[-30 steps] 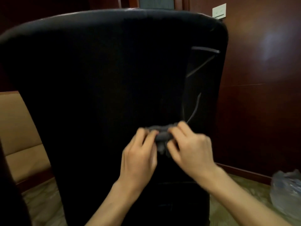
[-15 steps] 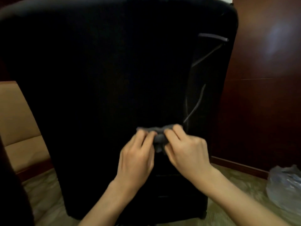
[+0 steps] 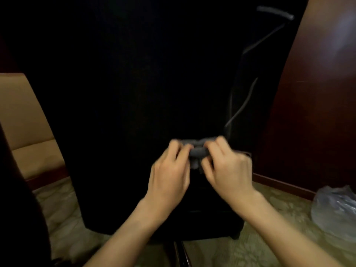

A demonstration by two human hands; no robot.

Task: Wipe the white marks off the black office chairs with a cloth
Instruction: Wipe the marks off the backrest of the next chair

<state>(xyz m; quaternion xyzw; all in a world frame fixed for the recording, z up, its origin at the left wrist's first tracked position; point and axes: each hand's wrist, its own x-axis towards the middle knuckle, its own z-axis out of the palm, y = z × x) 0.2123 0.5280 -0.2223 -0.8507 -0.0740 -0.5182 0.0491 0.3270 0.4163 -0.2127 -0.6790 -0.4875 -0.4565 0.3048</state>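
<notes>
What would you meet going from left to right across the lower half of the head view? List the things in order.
Tan seat → left hand → grey cloth → right hand → clear plastic bag.

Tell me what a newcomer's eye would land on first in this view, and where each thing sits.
First, the two hands at centre: the left hand and right hand both pinch a small grey cloth against the back of the black office chair, which fills most of the view. Next, the pale streak marks on the chair's right side, above the cloth. A crumpled clear plastic bag lies on the floor at lower right.
</notes>
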